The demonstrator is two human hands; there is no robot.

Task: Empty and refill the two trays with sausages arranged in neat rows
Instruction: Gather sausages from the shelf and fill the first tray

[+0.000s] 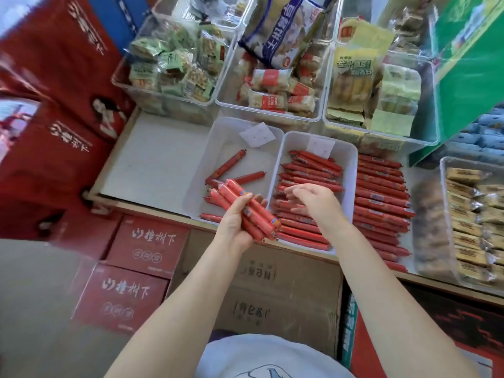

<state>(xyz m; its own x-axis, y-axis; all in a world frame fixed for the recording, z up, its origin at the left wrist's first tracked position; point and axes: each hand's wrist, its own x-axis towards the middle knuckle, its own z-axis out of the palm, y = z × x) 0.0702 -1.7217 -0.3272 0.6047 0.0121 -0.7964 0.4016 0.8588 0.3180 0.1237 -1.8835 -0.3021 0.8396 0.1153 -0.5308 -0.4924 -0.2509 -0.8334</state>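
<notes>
Several slippery, stiff red plastic-wrapped sausages point(245, 211) sit gripped in my left hand point(234, 225) above the left white plastic tray point(218, 137); I judge mid-length holds best. My right hand point(313, 200) hovers empty, loosely curled, over the right tray point(351, 159).

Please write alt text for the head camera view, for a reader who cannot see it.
The left hand grips a bundle of red sausages over a nearly empty left tray; the right hand hovers over the fuller right tray.

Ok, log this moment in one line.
left hand: grips sausage bundle | right hand: over right tray, holds nothing | left tray: few sausages
</notes>
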